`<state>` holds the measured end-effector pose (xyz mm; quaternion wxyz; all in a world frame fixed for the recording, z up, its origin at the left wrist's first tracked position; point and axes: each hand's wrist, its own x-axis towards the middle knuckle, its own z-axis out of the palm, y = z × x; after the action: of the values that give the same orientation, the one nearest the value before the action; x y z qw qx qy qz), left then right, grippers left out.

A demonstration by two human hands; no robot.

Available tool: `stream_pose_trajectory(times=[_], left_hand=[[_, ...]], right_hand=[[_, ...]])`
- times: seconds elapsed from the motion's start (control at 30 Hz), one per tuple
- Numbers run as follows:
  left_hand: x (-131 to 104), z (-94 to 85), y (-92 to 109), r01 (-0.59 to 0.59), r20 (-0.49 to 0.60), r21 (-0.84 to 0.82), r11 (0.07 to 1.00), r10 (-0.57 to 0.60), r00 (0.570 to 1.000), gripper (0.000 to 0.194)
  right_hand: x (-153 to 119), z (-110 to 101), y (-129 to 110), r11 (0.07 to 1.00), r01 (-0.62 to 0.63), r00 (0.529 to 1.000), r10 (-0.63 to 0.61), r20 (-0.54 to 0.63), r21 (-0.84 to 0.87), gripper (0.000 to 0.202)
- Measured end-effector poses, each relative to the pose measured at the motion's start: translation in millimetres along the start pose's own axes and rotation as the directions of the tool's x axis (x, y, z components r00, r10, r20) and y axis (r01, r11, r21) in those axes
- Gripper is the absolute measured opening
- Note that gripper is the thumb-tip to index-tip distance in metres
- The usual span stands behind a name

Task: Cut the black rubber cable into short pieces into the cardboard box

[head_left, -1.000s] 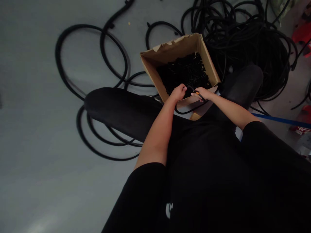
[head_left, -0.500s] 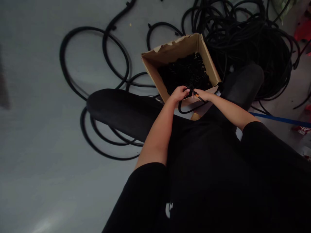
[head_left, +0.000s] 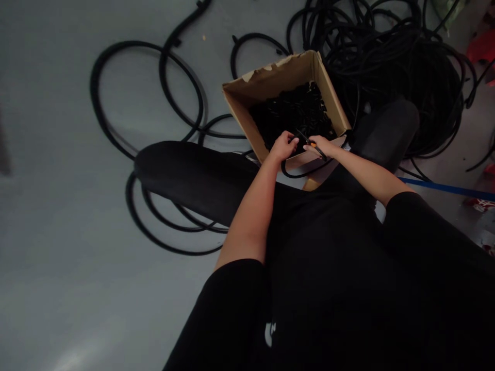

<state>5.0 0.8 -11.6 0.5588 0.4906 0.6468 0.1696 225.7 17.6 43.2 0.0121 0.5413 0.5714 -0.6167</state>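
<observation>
My left hand [head_left: 284, 147] is closed in a pinch on a black rubber hose [head_left: 296, 176], which curves down in a loop below the fingers. Gripped by my right hand [head_left: 325, 146] is a pair of scissors [head_left: 317, 150] with black and orange handles. Its blades point left and up, close to the left fingertips. Both hands are over the near edge of a cardboard box [head_left: 335, 95]. Inside that box lies a dark heap of short black pieces [head_left: 292, 111]. The hose's end at the left fingers is hard to make out.
A big tangle of black hose [head_left: 402, 67] lies beyond my right knee. Looser hose loops [head_left: 95, 87] spread over the grey floor [head_left: 58, 216] on the left, partly under my leg. A blue strap [head_left: 452, 188] runs off to the right.
The scissors have turned so that their blades show more plainly, pointing up and left. My right hand has shifted slightly, and the hose no longer shows across the gap between my hands.
</observation>
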Motion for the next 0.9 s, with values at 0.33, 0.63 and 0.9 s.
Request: stream_pose_trajectory(times=[0.33,0.63,0.9], left_hand=[[5,-10.6,-10,-0.155,0.105,0.123,0.98,0.142,0.984,0.017],[12,-9.6,-9,0.002,-0.001,0.227,0.974,-0.001,1.0,0.019],[10,-11.9,-11,0.01,-0.081,0.192,0.981,0.005,0.997,0.016]], right_hand=[[-7,9,-5,0.994,-0.097,0.991,0.102,-0.084,0.055,0.034],[-13,1,-17,0.984,-0.121,0.988,0.105,-0.116,-0.132,0.042],[-6,2,-9,0.973,-0.132,0.984,0.106,-0.143,-0.191,0.041]])
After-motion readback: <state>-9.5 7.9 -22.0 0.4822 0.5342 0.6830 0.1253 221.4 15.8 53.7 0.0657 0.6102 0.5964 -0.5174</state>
